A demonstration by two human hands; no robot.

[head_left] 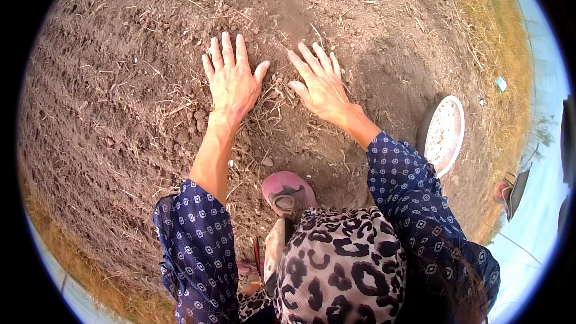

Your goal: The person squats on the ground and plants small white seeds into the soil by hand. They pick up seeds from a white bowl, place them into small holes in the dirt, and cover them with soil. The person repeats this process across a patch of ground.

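Observation:
Palm down, my left hand (232, 76) is stretched out over the bare soil (175, 76) with its fingers spread. My right hand (320, 78) is just to its right, also palm down, thumb and fingers apart. Neither hand holds anything. Dry straw (272, 99) and small clods lie between and below the two hands. Whether the palms press on the ground or hover just above it, I cannot tell. Small pale bits lie scattered in the soil near my left fingertips.
A white-rimmed basin (462, 137) with many small pale pieces stands right of my right forearm. My pink shoe (288, 191) is on the soil below the hands. Dry grass (508, 40) borders the field at right, near a small blue-and-white scrap (501, 84).

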